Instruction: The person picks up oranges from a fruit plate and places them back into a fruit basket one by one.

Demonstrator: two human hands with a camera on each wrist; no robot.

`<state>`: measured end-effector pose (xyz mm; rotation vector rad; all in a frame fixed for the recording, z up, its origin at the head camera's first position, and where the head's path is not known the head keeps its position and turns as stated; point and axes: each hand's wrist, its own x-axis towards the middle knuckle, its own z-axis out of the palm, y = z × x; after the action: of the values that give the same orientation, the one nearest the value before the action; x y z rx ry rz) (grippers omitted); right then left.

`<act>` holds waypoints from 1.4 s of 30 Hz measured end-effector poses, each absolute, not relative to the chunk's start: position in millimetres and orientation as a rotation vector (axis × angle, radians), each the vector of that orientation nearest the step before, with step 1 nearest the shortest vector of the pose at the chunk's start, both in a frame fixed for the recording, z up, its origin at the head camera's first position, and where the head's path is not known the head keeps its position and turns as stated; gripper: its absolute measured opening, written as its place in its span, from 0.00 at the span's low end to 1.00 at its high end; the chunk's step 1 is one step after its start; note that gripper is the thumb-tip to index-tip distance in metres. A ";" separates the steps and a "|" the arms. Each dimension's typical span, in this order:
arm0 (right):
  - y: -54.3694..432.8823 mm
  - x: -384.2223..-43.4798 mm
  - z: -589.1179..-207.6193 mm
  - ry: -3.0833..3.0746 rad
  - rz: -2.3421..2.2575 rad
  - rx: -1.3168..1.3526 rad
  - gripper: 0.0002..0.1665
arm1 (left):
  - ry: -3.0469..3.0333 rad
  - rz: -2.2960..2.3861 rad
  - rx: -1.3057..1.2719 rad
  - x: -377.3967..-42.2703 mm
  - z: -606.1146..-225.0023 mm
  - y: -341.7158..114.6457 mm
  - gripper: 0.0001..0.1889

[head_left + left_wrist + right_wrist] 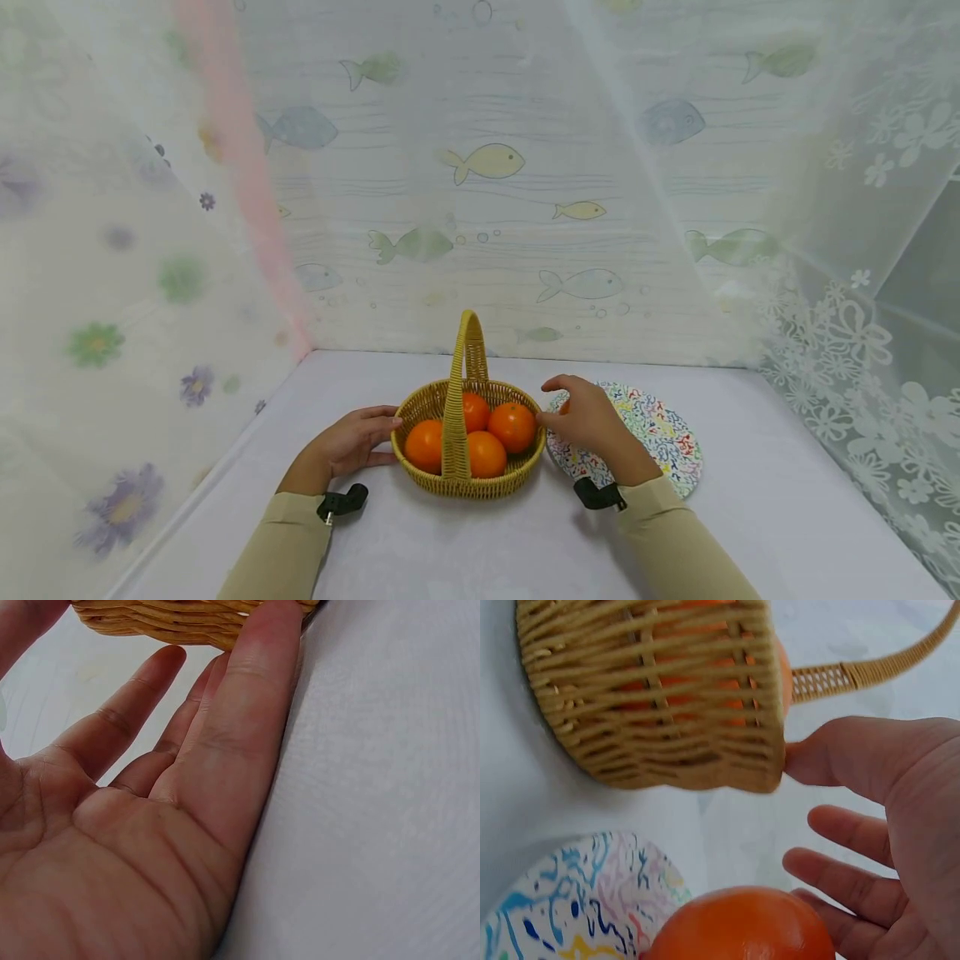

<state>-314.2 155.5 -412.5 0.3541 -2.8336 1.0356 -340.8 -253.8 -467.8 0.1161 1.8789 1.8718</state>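
A yellow woven basket (495,486) with a tall arched handle (455,417) stands on the white tabletop, several oranges (513,427) inside it. My left hand (358,442) is at the basket's left side, fingers extended; in the left wrist view a fingertip (266,630) touches the wicker. On the other side, my right hand (588,417) has its thumb (817,759) right at the basket rim, with the other fingers spread apart from it. One more orange (742,930) sits over the colourful patterned round mat (592,900), close to those fingers; in the head view my right hand mostly hides it.
The round mat (667,433) lies right of the basket, partly under my right forearm. Behind the table hangs a pale fish-print curtain (480,217). Flowered sheer fabric closes off the left, and a white lace curtain (855,350) the right.
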 end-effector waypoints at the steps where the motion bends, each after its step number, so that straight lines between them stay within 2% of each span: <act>1: 157.3 -315.3 -413.4 -2.834 1.038 0.346 0.26 | 1.878 1.872 0.115 -340.6 -467.7 -253.6 0.37; 6: 168.5 -320.5 -416.8 -2.853 1.052 0.317 0.26 | 1.878 1.876 0.118 -341.1 -469.0 -253.6 0.36; 19: 188.7 -329.7 -430.9 -2.948 0.922 0.318 0.34 | 1.880 1.882 0.110 -340.5 -470.5 -253.7 0.35; 28: 188.9 -325.8 -429.1 -2.936 0.946 0.228 0.46 | 1.891 1.879 0.108 -339.4 -467.6 -252.1 0.34; 42: 190.1 -324.8 -424.4 -2.888 0.990 0.208 0.45 | 1.879 1.880 0.104 -339.9 -467.4 -253.1 0.36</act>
<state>-324.8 190.1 -424.4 0.2081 -2.8881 0.9899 -339.9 -253.1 -467.4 0.1037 1.8794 1.8803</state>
